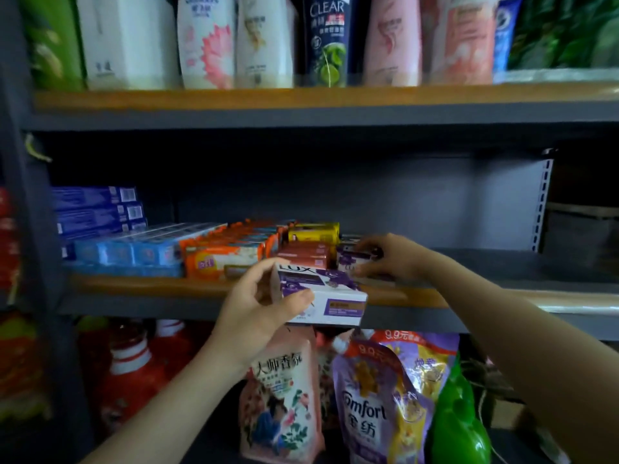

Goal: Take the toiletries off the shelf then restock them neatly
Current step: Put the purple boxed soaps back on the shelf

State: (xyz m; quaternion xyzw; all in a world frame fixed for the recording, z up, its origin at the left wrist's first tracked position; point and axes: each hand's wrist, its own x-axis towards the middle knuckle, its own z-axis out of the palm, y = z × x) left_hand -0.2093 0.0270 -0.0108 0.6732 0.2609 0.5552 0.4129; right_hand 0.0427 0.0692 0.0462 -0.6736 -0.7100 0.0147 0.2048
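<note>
Head view, left grip (258, 303) holding soap box (330, 299)

We cannot read the small print on the purple soap box (323, 296) our left hand (258, 313) grips, and its fingers cover its near end. Our right hand (392, 257) hides most of a second purple box (351, 259). The top edge crops the shampoo bottles (328, 38).

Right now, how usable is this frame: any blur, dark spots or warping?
Head view: the whole frame is soft, and the right hand on the small purple box is smeared; the Lux box in the left hand is still readable. The middle shelf's back is in deep shadow. The wide lens bows the shelf edges.
</note>
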